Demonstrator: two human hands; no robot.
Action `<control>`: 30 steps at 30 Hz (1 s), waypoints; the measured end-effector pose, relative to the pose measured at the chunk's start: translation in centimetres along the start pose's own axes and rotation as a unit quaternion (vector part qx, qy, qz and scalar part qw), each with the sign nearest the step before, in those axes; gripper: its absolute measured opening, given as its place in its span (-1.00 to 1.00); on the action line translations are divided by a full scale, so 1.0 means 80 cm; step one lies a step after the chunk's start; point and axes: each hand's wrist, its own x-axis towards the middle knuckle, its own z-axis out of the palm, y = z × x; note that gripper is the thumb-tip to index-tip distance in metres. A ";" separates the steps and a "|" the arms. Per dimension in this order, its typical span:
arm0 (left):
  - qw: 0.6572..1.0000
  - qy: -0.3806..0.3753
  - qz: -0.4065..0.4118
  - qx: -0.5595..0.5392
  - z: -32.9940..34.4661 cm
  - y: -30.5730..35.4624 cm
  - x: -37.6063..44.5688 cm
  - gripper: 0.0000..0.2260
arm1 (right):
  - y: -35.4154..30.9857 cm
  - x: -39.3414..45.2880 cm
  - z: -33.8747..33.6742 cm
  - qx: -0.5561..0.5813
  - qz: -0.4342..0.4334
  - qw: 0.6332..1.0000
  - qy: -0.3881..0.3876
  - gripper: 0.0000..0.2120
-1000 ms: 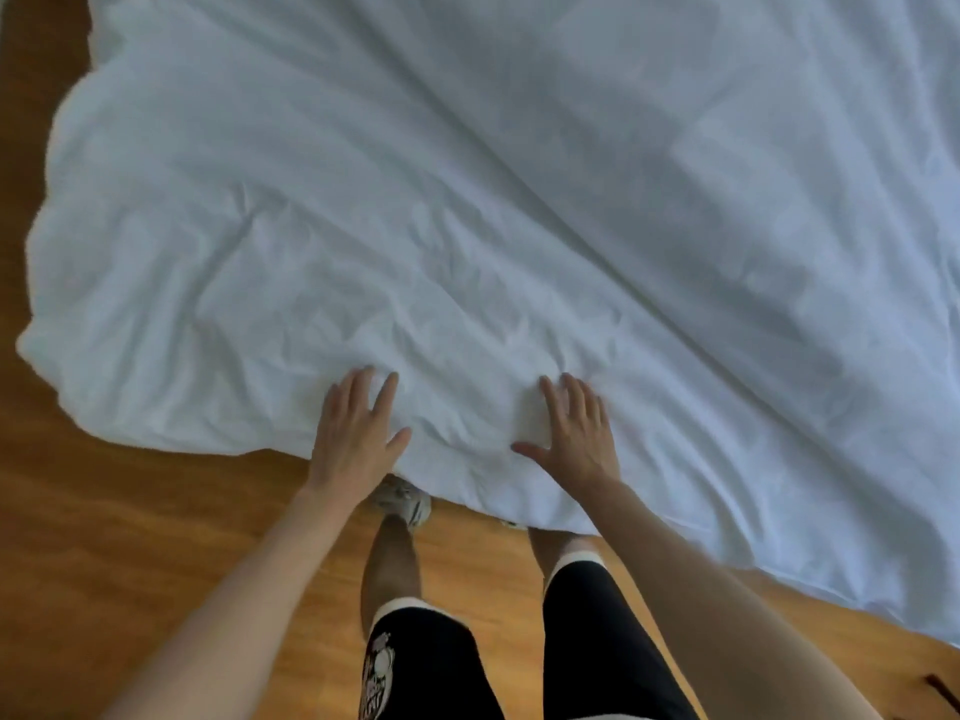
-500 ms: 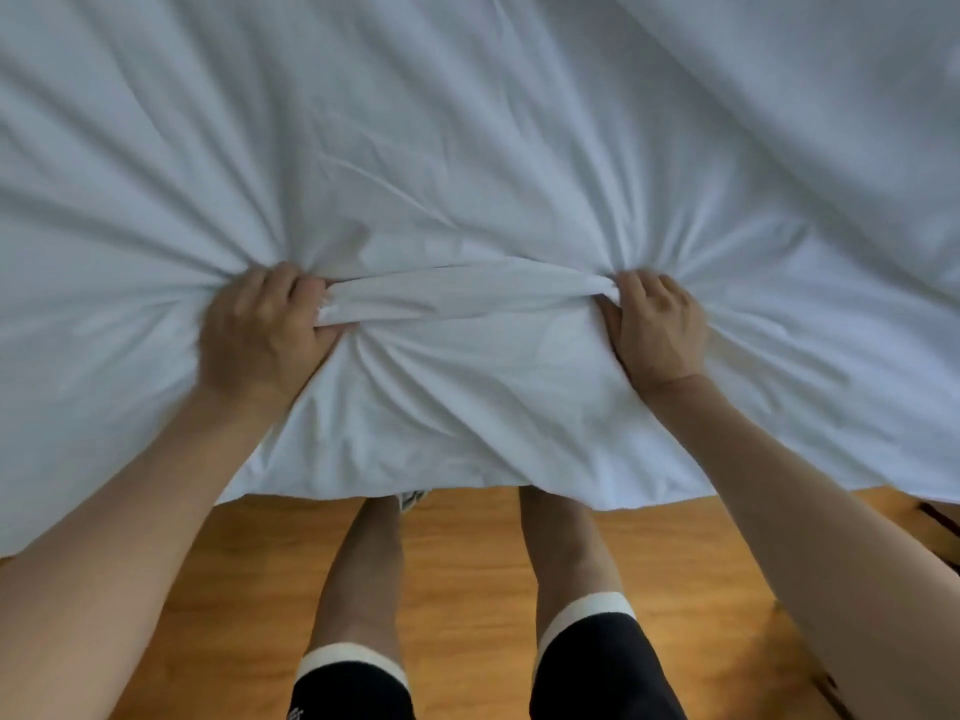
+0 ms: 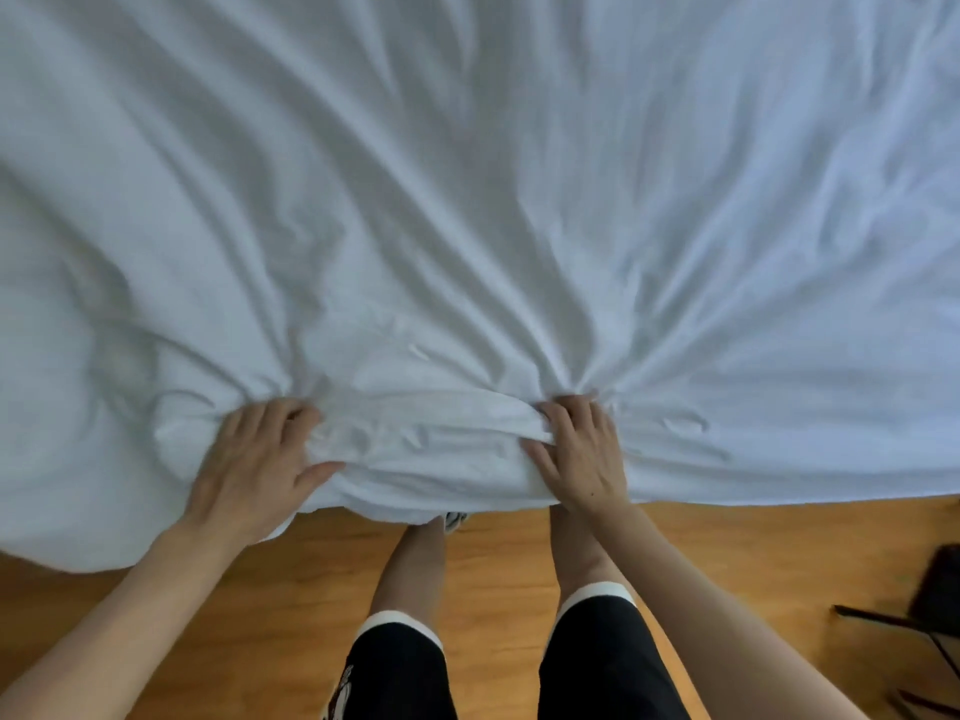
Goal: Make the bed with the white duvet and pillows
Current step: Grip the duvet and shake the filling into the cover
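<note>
Single head-worn wide-angle view, looking steeply down from above, close over the near edge of the duvet, wooden floor along the lower frame

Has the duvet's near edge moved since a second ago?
Yes. The duvet edge, bunched in the left hand and right hand, now hangs lifted, covering more wooden floor.

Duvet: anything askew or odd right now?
Yes. The white duvet is bunched into a thick ridge between the left hand and right hand, creases fanning outward, and its left edge sags lower toward the wooden floor.
</note>
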 end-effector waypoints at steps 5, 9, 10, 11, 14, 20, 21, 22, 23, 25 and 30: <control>0.975 0.168 -0.134 -0.060 -0.031 -0.025 0.015 -0.60 | -0.042 0.038 -0.019 0.042 -0.123 0.983 0.129 -0.49; 0.908 0.238 -0.333 -0.091 -0.015 -0.092 -0.017 -0.69 | -0.113 0.042 -0.003 0.065 -0.328 0.934 0.124 -0.56; 0.893 0.224 -0.377 -0.104 -0.006 -0.110 -0.029 -0.66 | -0.131 0.037 0.007 0.071 -0.375 0.918 0.107 -0.59; 0.885 0.196 -0.408 -0.110 0.002 -0.124 -0.040 -0.62 | -0.146 0.033 0.021 0.070 -0.418 0.901 0.087 -0.63; 0.890 0.075 -0.438 -0.100 0.023 -0.141 -0.064 -0.34 | -0.164 0.025 0.068 -0.040 -0.458 0.888 -0.008 -0.46; 0.867 0.081 -0.485 -0.083 0.041 -0.154 -0.042 -0.08 | -0.175 0.049 0.097 -0.162 -0.343 0.924 -0.043 -0.26; 0.871 0.099 -0.477 -0.055 0.045 -0.159 -0.040 -0.14 | -0.179 0.053 0.100 -0.150 -0.345 0.926 -0.013 -0.42; 0.873 0.114 -0.472 -0.036 0.052 -0.165 -0.041 -0.21 | -0.183 0.057 0.104 -0.143 -0.349 0.926 0.007 -0.56; 0.874 0.128 -0.469 -0.027 0.058 -0.168 -0.043 -0.30 | -0.186 0.061 0.106 -0.140 -0.349 0.926 0.012 -0.66; 0.871 0.167 -0.461 -0.020 0.069 -0.173 -0.047 -0.46 | -0.191 0.067 0.109 -0.127 -0.346 0.930 0.009 -0.74; 0.903 0.176 -0.392 -0.023 0.072 -0.195 -0.046 -0.63 | -0.203 0.074 0.101 -0.088 -0.373 0.924 -0.006 -0.84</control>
